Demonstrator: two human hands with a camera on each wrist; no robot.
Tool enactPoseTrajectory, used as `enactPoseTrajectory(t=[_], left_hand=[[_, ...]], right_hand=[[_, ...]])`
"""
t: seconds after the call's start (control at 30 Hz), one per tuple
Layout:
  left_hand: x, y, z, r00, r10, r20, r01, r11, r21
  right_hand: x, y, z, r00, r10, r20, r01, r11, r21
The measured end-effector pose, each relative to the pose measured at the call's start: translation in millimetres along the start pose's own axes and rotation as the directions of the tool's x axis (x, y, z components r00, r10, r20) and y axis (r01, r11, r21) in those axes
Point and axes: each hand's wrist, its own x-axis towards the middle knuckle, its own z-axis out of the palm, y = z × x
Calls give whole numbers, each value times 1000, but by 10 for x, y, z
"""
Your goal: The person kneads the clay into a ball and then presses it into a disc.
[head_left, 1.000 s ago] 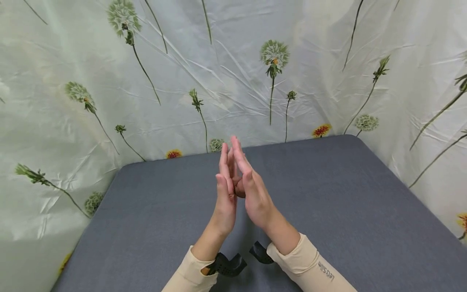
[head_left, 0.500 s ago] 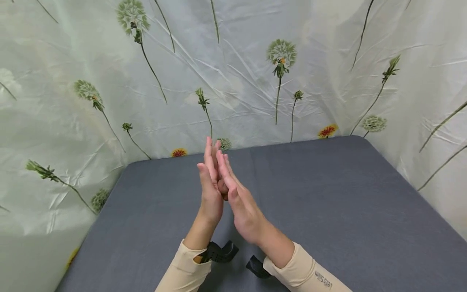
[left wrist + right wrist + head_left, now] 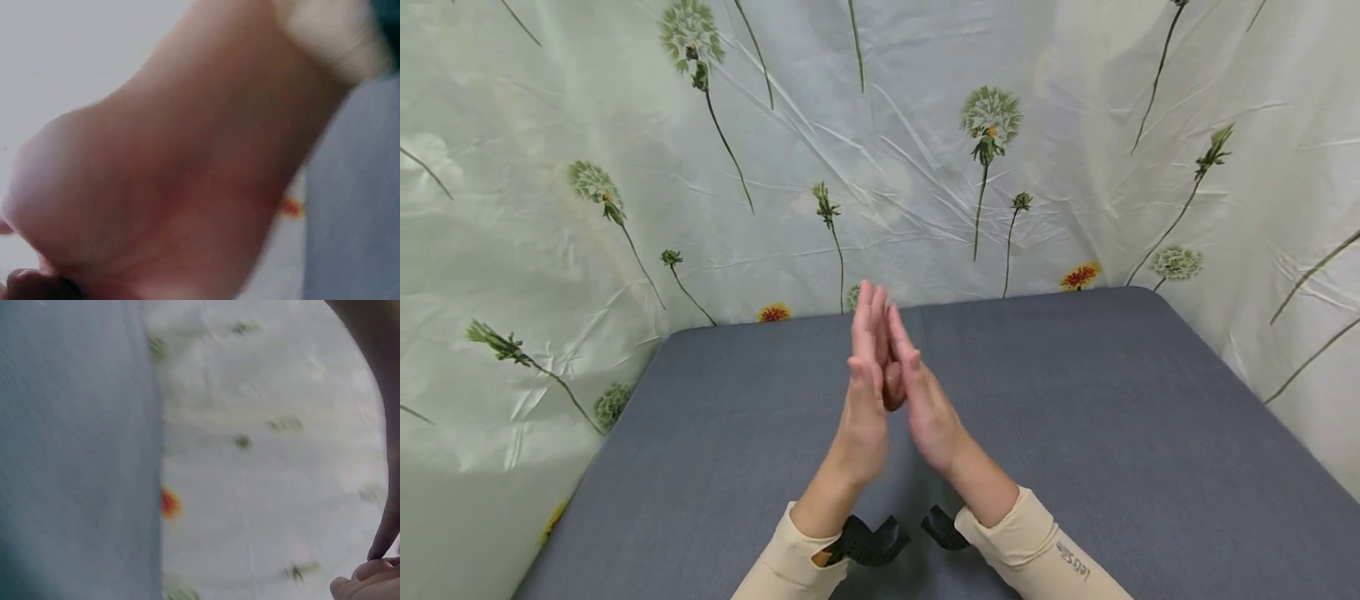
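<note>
— Where are the hands held?
— The left hand (image 3: 865, 400) and right hand (image 3: 925, 404) are pressed together, raised above the middle of the grey table (image 3: 1075, 417), fingers straight and pointed up and away.
— Is anything held?
— Something small and brownish is glimpsed between the palms; what it is cannot be told. The floral sheet (image 3: 587, 125) is hung behind.
</note>
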Motion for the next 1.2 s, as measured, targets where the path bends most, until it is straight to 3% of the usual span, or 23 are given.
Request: enactPoseTrajectory(t=[0.13, 0.23, 0.4, 0.5, 0.57, 0.7, 0.8, 0.9, 1.0, 1.1, 1.2], left_hand=[[59, -21, -198, 993, -68, -94, 68, 998, 2], [76, -118, -220, 986, -133, -102, 130, 991, -39], [9, -233, 12, 991, -127, 31, 127, 992, -12], [-47, -216, 152, 990, -82, 113, 78, 996, 45], [-64, -172, 175, 991, -54, 122, 47, 997, 58], [-15, -83, 41, 999, -22, 31, 21, 999, 26], [39, -73, -134, 995, -82, -62, 79, 996, -41], [64, -116, -233, 980, -174, -95, 164, 980, -113], [52, -179, -201, 978, -200, -66, 189, 972, -142], [13, -208, -74, 989, -145, -1, 144, 984, -105], [-43, -187, 55, 994, -86, 74, 87, 996, -13]], right_hand=[[-68, -25, 195, 997, -45, 58, 46, 999, -29], [-84, -147, 196, 991, -127, 42, 129, 990, -58], [-30, -271, -40, 976, -214, -43, 211, 975, -68], [15, -232, -198, 983, -162, -88, 158, 986, -45], [37, -171, -240, 990, -104, -95, 101, 994, -30], [24, -61, -114, 999, -32, -32, 30, 998, -53], [-25, -45, 81, 997, -44, 57, 49, 995, -87], [-65, -101, 198, 991, -89, 96, 100, 988, -116], [-63, -169, 173, 987, -147, 69, 155, 979, -132], [-33, -197, 40, 987, -162, -4, 160, 981, -113], [1, -175, -111, 991, -117, -69, 113, 991, -68]])
